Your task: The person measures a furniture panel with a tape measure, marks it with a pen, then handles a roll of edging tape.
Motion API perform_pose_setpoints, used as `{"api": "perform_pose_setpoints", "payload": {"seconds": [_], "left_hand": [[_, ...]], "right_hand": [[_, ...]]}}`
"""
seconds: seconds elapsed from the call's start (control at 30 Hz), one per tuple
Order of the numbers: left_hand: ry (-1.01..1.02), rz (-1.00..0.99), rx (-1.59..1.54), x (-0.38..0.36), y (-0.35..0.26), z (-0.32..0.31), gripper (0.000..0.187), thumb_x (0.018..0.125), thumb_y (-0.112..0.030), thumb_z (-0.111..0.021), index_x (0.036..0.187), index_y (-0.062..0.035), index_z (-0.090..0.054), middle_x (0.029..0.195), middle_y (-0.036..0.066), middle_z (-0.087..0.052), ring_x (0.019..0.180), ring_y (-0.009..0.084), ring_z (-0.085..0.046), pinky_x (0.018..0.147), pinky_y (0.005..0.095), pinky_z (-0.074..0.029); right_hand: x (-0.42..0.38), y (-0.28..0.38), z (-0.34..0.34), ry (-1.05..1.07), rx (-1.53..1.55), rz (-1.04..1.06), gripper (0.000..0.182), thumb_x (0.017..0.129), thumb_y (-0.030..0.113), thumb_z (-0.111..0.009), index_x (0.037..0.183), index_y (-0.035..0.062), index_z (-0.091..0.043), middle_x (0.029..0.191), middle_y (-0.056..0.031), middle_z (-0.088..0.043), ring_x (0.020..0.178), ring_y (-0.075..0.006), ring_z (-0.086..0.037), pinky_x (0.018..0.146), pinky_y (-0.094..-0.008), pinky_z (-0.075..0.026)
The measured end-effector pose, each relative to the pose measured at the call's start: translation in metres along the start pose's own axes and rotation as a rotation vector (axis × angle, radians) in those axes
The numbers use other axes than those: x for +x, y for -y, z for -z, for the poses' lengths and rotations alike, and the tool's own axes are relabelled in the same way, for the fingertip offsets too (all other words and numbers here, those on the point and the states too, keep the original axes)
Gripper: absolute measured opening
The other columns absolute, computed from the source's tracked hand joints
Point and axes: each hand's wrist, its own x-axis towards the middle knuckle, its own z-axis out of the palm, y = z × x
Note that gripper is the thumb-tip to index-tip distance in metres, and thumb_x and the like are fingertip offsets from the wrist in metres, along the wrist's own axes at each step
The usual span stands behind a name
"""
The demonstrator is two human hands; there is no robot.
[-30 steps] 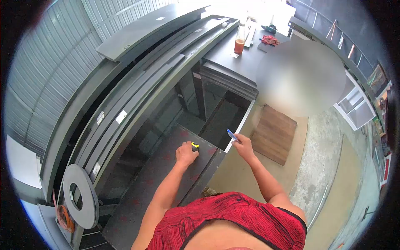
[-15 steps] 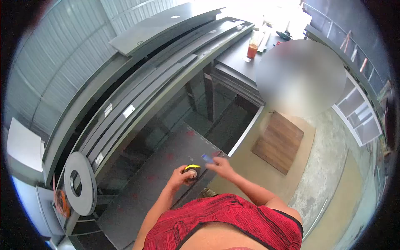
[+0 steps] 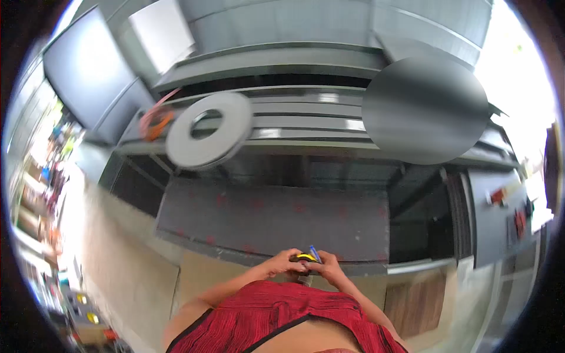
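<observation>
Close in front of my body, my left hand [image 3: 283, 263] is wrapped round a black and yellow tape measure [image 3: 305, 257]. My right hand [image 3: 327, 266] touches the right side of the same tool and has a blue pen-like object [image 3: 315, 253] between its fingers, pointing up. Both hands are together at the near edge of a dark grey panel [image 3: 276, 220] with faint red marks. Some fingers are hidden behind the tape measure.
A round grey ring [image 3: 235, 132] stands on the rack at left, beside orange cord [image 3: 158, 126]. Long grey boards [image 3: 306, 120] lie behind the panel. A brown wooden board [image 3: 415, 301] is on the floor at right. A blurred disc covers the upper right.
The view has swung left, so the ring and panel now appear further right. My right hand has come in against the tape measure, next to my left hand.
</observation>
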Motion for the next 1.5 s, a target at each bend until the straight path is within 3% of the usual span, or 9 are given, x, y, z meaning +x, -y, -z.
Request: {"api": "perform_pose_setpoints", "payload": {"seconds": [0.13, 0.17, 0.27, 0.53, 0.63, 0.83, 0.97, 1.27, 1.5], "left_hand": [[-0.071, -0.015, 0.086, -0.017, 0.019, 0.005, 0.046, 0.067, -0.019, -0.074, 0.106, -0.0045, -0.054, 0.086, 0.002, -0.056, 0.073, 0.011, -0.053, 0.062, 0.0248, -0.044], [-0.054, 0.042, 0.089, -0.022, 0.022, 0.009, 0.052, 0.062, -0.028, -0.078, 0.103, -0.0052, -0.055, 0.091, 0.004, -0.059, 0.083, 0.0132, -0.053, 0.073, 0.0277, -0.043], [-0.04, -0.055, 0.235, -0.023, 0.046, 0.025, 0.048, 0.063, -0.028, -0.077, 0.1, -0.0056, -0.056, 0.088, 0.004, -0.059, 0.082, 0.0123, -0.053, 0.072, 0.0271, -0.043], [0.024, -0.132, 0.019, -0.08, 0.076, 0.059, 0.042, 0.064, -0.021, -0.074, 0.099, -0.0053, -0.057, 0.087, 0.001, -0.058, 0.081, 0.0107, -0.052, 0.074, 0.0256, -0.041], [0.003, -0.173, -0.118, -0.123, 0.087, 0.076, 0.04, 0.066, -0.017, -0.073, 0.1, -0.0056, -0.057, 0.088, 0.001, -0.059, 0.082, 0.0106, -0.052, 0.075, 0.0257, -0.041], [-0.133, -0.255, -0.382, -0.205, 0.136, 0.115, 0.05, 0.068, -0.007, -0.072, 0.112, -0.0027, -0.05, 0.094, 0.005, -0.059, 0.083, 0.0149, -0.059, 0.069, 0.0262, -0.05], [-0.19, -0.258, -0.545, -0.256, 0.167, 0.134, 0.05, 0.067, 0.0, -0.069, 0.113, 0.0015, -0.049, 0.097, 0.007, -0.058, 0.086, 0.0155, -0.059, 0.076, 0.028, -0.049], [-0.283, -0.388, -0.66, -0.311, 0.202, 0.156, 0.06, 0.064, -0.002, -0.072, 0.118, 0.001, -0.045, 0.095, 0.007, -0.057, 0.084, 0.0158, -0.058, 0.078, 0.0279, -0.048], [-0.295, -0.44, -0.76, -0.331, 0.2, 0.164, 0.052, 0.067, -0.009, -0.07, 0.113, -0.0004, -0.047, 0.093, 0.006, -0.056, 0.084, 0.0166, -0.057, 0.078, 0.0289, -0.047]], "right_hand": [[0.004, -0.009, -0.022, 0.054, 0.083, -0.042, 0.032, 0.071, 0.013, -0.072, 0.097, -0.0014, -0.06, 0.083, -0.0039, -0.061, 0.074, -0.0105, -0.055, 0.068, -0.0256, -0.044], [0.003, -0.009, -0.027, 0.043, 0.035, -0.044, 0.031, 0.071, 0.012, -0.072, 0.097, -0.0014, -0.06, 0.083, -0.004, -0.061, 0.074, -0.0105, -0.055, 0.068, -0.0252, -0.044], [-0.002, -0.004, -0.049, 0.009, -0.049, -0.033, 0.03, 0.071, 0.012, -0.072, 0.096, -0.0014, -0.06, 0.083, -0.0041, -0.062, 0.074, -0.0104, -0.056, 0.067, -0.0243, -0.044], [-0.016, -0.013, -0.121, -0.022, -0.08, -0.039, 0.034, 0.07, 0.018, -0.072, 0.095, -0.0029, -0.06, 0.082, -0.0072, -0.061, 0.075, -0.0126, -0.055, 0.068, -0.0269, -0.044], [-0.022, 0.002, -0.169, 0.008, 0.005, -0.02, 0.029, 0.071, 0.013, -0.072, 0.094, -0.0012, -0.062, 0.079, -0.0026, -0.061, 0.073, -0.0089, -0.054, 0.066, -0.0237, -0.043], [-0.017, 0.001, -0.259, 0.165, -0.24, 0.065, 0.034, 0.07, 0.018, -0.074, 0.095, -0.0009, -0.062, 0.084, -0.0041, -0.062, 0.077, -0.0093, -0.055, 0.069, -0.0246, -0.044], [-0.008, -0.004, -0.31, 0.328, -0.461, 0.16, 0.036, 0.071, 0.023, -0.074, 0.095, -0.0012, -0.062, 0.085, -0.0039, -0.061, 0.081, -0.0091, -0.055, 0.073, -0.0245, -0.044], [-0.015, 0.009, -0.379, 0.468, -0.444, 0.107, 0.037, 0.073, 0.021, -0.072, 0.1, -0.0007, -0.06, 0.088, -0.0045, -0.061, 0.083, -0.0107, -0.055, 0.076, -0.0256, -0.044], [-0.017, 0.014, -0.399, 0.422, -0.428, 0.145, 0.034, 0.074, 0.022, -0.071, 0.098, 0.0, -0.061, 0.084, -0.003, -0.06, 0.08, -0.0094, -0.054, 0.074, -0.0246, -0.044]]}}
